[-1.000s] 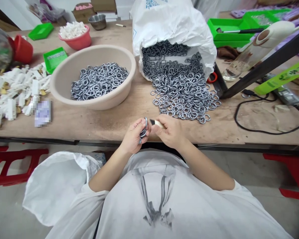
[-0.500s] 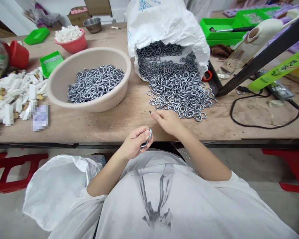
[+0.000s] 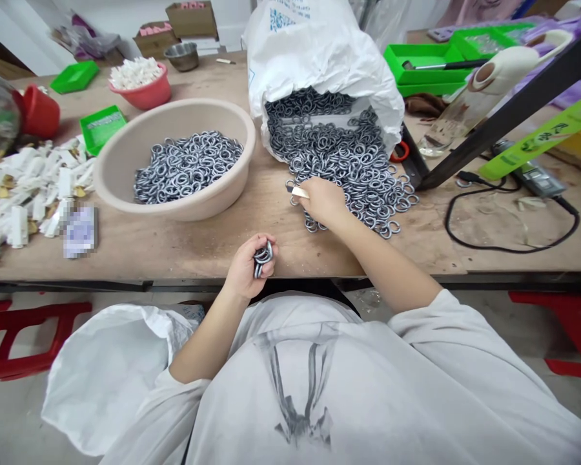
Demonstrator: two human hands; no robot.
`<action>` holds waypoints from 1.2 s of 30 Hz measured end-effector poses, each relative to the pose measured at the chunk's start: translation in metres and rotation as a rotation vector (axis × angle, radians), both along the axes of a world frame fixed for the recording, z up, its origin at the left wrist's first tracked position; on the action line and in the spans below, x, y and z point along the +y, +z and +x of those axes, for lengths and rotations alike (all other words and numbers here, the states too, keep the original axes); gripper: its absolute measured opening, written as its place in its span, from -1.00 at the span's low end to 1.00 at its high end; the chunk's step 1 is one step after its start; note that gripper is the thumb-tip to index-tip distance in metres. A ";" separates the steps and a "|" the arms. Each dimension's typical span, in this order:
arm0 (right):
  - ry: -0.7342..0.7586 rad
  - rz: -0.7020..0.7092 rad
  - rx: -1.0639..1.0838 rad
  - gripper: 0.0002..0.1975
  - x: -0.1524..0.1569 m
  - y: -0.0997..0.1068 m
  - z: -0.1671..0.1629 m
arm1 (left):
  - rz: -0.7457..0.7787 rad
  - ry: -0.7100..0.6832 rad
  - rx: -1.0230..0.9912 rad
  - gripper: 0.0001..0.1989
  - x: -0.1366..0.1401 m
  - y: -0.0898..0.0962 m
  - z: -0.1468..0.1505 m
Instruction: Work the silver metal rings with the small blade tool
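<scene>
Several grey metal rings (image 3: 262, 256) lie in the curled fingers of my left hand (image 3: 244, 270), which is at the table's front edge. My right hand (image 3: 325, 201) is at the near left side of a pile of loose rings (image 3: 372, 184). Its fingers are closed on a small pale-handled tool with a dark tip (image 3: 299, 192), pointing left; its exact kind is unclear. Whether these fingers also grip a ring is hidden. The pile spills from the mouth of a white sack (image 3: 314, 51) lying on its side. Left of it, a beige basin (image 3: 217, 205) holds many more rings.
White plastic pieces (image 3: 33, 187) cover the table's left side, near a small green tray (image 3: 101, 129) and a pink bowl (image 3: 150, 97). At right are a dark slanted bar (image 3: 494, 110), a clear bottle (image 3: 448, 126) and a black cable (image 3: 448, 223). An open white bag (image 3: 101, 374) stands below.
My right hand has moved up and forward onto the ring pile, with the small tool still in it. My left hand has shifted left and turned, showing the rings in its grasp.
</scene>
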State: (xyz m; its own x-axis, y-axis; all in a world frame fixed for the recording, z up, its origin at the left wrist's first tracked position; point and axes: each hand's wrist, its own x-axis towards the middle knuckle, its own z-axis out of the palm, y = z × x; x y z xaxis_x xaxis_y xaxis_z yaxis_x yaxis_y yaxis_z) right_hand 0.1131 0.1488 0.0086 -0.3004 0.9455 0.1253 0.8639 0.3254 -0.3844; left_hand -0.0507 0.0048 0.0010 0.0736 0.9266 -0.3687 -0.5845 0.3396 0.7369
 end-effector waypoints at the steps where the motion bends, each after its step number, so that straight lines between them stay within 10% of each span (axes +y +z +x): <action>1: 0.003 -0.033 0.142 -0.80 -0.005 0.001 0.004 | -0.010 0.014 0.000 -0.69 0.002 -0.001 0.001; 7: 0.239 -0.505 1.011 -0.59 -0.068 0.002 0.006 | 0.112 0.022 0.123 -0.51 0.007 -0.005 0.019; 10: 0.178 -0.472 1.093 -0.64 -0.093 -0.009 -0.007 | 0.192 0.054 0.183 -0.51 0.006 -0.010 0.031; 15: 0.015 -0.128 1.041 -0.83 -0.101 -0.026 -0.020 | 0.227 0.130 0.230 -0.57 0.002 -0.012 0.036; 25: 0.347 0.152 0.439 -0.53 -0.112 0.002 0.015 | 0.022 0.042 0.044 -0.54 -0.004 0.014 0.027; 36: 0.354 0.142 0.303 -0.44 -0.114 0.000 0.012 | 0.025 0.019 0.056 -0.52 -0.009 0.014 0.028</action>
